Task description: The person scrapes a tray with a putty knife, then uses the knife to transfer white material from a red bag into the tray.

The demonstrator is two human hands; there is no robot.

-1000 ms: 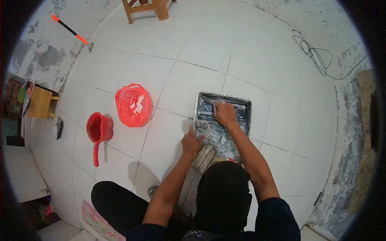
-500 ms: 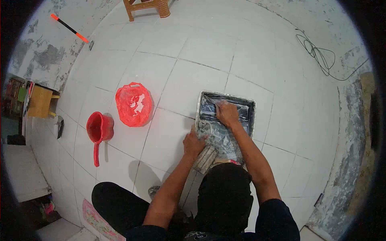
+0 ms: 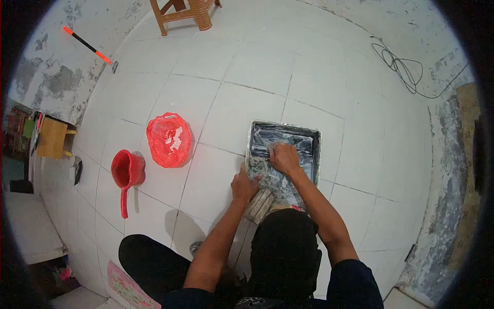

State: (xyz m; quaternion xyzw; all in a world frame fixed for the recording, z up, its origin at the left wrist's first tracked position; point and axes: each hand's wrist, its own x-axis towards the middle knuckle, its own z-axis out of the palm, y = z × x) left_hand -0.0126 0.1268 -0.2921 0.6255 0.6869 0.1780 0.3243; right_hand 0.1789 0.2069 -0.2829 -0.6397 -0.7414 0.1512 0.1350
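A paint tray with a whitish, crusted rim lies on the tiles, smeared grey and white inside over its dark bottom. My left hand is closed on its left edge. Inside the tray, my right hand is closed in a fist near the deeper far end; whatever its fingers hold is hidden. Wrinkled, translucent plastic-like film appears to cover the sloping part below that hand. Against the tray's near left corner lies a grey-brown ridged block, partly hidden by the black-covered head.
Left of the tray are a crumpled red plastic bag and a red water dipper. A brown stool stands at the far side. An orange-and-black-handled scraper leans by the left wall. A loose cable lies far right.
My right hand has moved a little toward the near left inside the tray. The film stretched out from its fingers before no longer shows there. My left hand stays on the edge.
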